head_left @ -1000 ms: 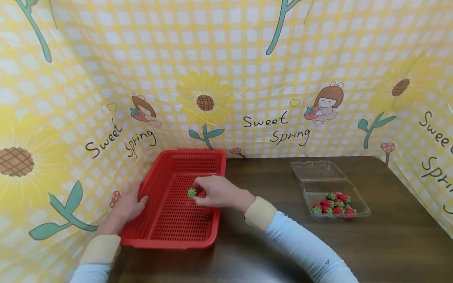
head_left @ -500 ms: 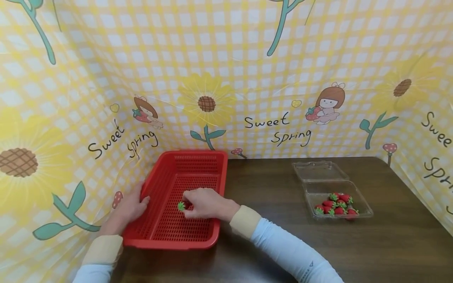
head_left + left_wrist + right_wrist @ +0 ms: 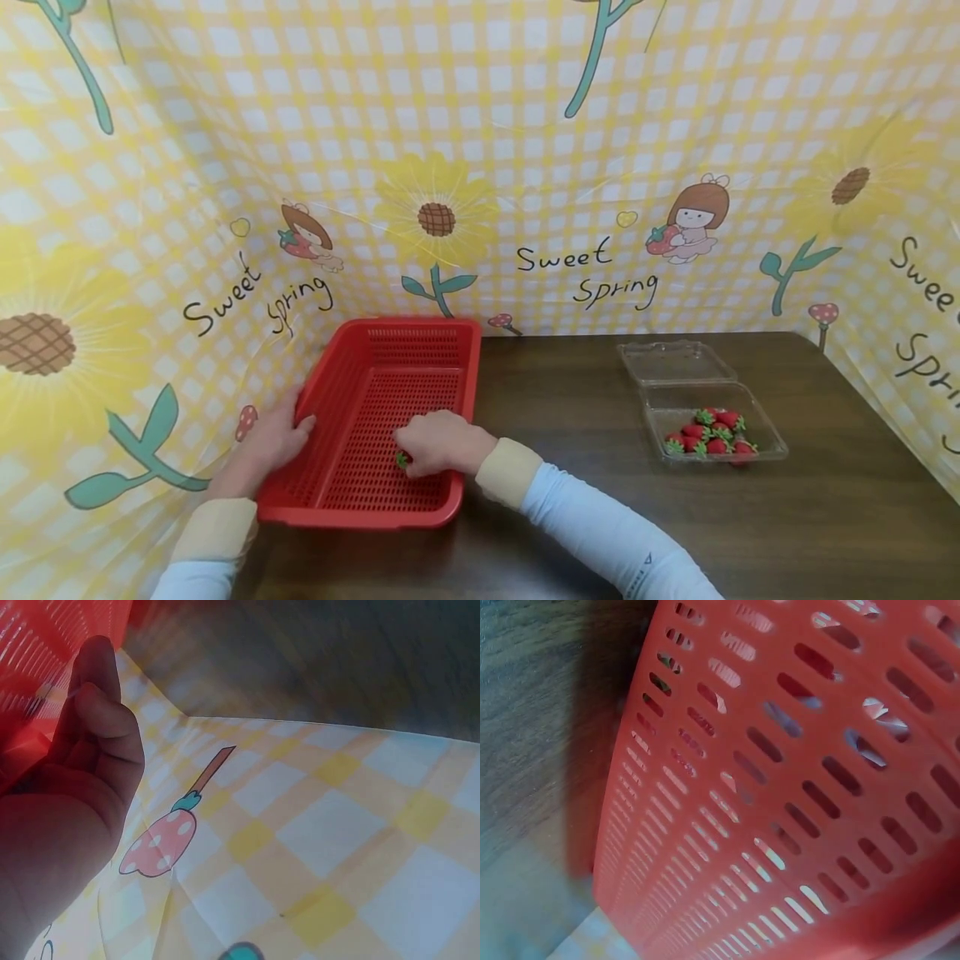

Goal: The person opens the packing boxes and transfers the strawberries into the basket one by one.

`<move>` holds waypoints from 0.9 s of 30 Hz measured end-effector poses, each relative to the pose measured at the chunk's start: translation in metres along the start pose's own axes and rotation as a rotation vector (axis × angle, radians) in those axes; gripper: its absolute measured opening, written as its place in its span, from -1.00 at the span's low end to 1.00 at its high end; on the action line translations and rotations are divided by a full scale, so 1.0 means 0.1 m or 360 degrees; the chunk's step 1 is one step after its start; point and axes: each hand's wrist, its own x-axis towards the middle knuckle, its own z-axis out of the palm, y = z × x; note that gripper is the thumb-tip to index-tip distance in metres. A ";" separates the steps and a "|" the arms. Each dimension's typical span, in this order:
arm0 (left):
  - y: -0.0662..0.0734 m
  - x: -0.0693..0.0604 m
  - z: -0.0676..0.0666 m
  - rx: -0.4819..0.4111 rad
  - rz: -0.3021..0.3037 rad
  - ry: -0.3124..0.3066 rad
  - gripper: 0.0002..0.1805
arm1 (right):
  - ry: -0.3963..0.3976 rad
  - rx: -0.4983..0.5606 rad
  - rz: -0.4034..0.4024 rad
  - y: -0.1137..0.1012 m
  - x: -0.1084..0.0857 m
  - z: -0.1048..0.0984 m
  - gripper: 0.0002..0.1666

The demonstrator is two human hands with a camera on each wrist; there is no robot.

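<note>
1. Strawberry (image 3: 402,459), inside the red basket (image 3: 352,520) — looks light, perhaps smooth; its firmness I can't judge. Best hold: a gentle pinch around its plump sides, sparing the green cap.
2. Right hand (image 3: 444,444), reaching in over the basket's right rim, palm down, fingers curled round that strawberry; the cap pokes out past the fingertips.
3. Left hand (image 3: 272,437), at the basket's left rim — thumb over the edge, gripping lightly, it seems.
4. More strawberries (image 3: 693,431) in an open clear box (image 3: 762,418), well right of the basket; that thin plastic probably flexes.
</note>
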 end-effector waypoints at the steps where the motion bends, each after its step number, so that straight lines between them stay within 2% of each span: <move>1: 0.00 0.01 0.00 0.0004 0.0003 0.0002 -0.26 | -0.0005 -0.0009 0.0008 0.00 0.00 0.01 -0.74; 9: -0.01 -0.01 -0.02 -0.0012 0.0055 0.0011 -0.25 | 0.0008 -0.0062 0.0010 -0.01 0.01 0.01 -0.88; 13: -0.03 -0.01 -0.02 -0.0101 0.0053 -0.0049 -0.26 | 0.0027 -0.0066 0.0015 -0.01 0.02 0.01 -0.91; 17: -0.04 0.00 -0.03 -0.0262 0.0036 -0.0132 -0.26 | 0.0027 -0.0053 0.0038 -0.01 0.02 0.02 -0.93; 21: -0.05 -0.03 -0.06 -0.0359 -0.0014 -0.0201 -0.26 | 0.0040 -0.0028 0.0012 -0.01 0.02 0.02 -0.91; 24: -0.06 -0.04 -0.09 -0.0366 -0.0036 -0.0224 -0.30 | 0.0136 -0.0015 -0.0088 0.01 0.03 0.01 -0.84; 27: -0.06 -0.02 -0.10 -0.0348 -0.0033 -0.0212 -0.36 | 0.0328 -0.0012 -0.0228 0.04 0.03 -0.03 -0.79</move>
